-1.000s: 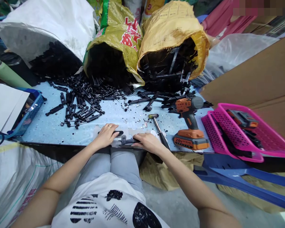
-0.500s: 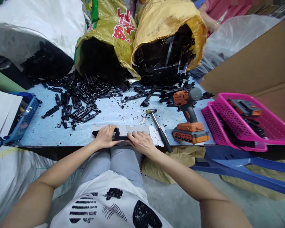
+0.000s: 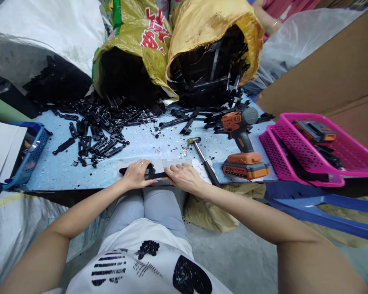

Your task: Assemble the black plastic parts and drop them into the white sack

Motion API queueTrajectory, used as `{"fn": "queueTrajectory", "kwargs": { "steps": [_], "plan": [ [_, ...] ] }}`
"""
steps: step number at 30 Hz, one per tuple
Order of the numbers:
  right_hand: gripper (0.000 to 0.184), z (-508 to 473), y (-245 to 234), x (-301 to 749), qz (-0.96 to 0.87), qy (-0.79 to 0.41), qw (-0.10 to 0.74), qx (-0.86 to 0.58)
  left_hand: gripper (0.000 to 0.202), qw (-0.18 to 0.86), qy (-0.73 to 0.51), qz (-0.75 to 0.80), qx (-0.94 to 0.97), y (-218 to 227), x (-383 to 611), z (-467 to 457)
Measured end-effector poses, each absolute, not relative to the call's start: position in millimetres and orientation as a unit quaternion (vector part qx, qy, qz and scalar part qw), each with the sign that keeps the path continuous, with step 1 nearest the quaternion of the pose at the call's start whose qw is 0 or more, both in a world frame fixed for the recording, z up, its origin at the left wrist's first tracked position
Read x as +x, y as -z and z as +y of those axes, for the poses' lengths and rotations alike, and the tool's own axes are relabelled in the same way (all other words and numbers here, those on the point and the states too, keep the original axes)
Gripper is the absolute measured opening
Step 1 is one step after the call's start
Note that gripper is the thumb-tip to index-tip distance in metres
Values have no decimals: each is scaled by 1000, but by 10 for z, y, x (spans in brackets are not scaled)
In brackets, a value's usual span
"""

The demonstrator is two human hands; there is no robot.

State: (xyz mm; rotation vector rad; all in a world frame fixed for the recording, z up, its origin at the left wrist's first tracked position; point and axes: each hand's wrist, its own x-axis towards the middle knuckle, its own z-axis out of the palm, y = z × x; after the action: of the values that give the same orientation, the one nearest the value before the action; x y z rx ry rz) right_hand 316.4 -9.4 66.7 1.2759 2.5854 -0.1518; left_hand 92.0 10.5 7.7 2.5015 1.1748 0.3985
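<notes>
Both my hands grip one long black plastic part (image 3: 155, 175) at the front edge of the blue table (image 3: 144, 145). My left hand (image 3: 138, 174) is closed round its left portion, and a dark end pokes out beyond the fingers. On the other end my right hand (image 3: 184, 177) is closed, fingers bent over it and hiding that end. Beneath the part lies a pale grey mat (image 3: 161, 164). Just right of my right hand are white round stickers (image 3: 199, 166) and a hammer (image 3: 205, 160) with a black handle.
An orange cordless drill (image 3: 242, 143) stands on its battery at the right, beside pink baskets (image 3: 272, 153). Small black parts (image 3: 102, 134) are heaped at the left. Behind lie a white sack (image 3: 49, 24), a green-yellow sack (image 3: 131, 32) and a yellow sack (image 3: 202, 24). Another person's arm (image 3: 265, 18) shows at top right.
My right hand has shifted slightly, its wrist and forearm swinging a little outward to the right. My left hand keeps its hold. The whole view has tilted slightly.
</notes>
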Motion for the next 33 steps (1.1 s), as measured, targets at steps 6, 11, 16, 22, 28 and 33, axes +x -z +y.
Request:
{"fn": "queueTrajectory", "kwargs": {
  "steps": [6,11,16,22,28,33],
  "plan": [
    [48,50,-356,3194,868,127,128,462,68,222,-44,402,887,-179,988,348],
    [51,74,-270,3206,866,120,113,472,69,219,-34,417,881,-199,1000,360],
    [51,-1,-431,3197,885,74,100,449,69,201,-65,449,868,-190,959,216],
    [47,-81,-585,3134,896,15,79,436,56,165,-144,444,869,-97,904,120],
    [44,-18,-631,3129,912,-7,74,403,48,151,-171,439,869,-82,895,36],
    [45,102,-421,3272,920,25,61,385,58,187,-92,427,880,-147,970,172]
  ]
}}
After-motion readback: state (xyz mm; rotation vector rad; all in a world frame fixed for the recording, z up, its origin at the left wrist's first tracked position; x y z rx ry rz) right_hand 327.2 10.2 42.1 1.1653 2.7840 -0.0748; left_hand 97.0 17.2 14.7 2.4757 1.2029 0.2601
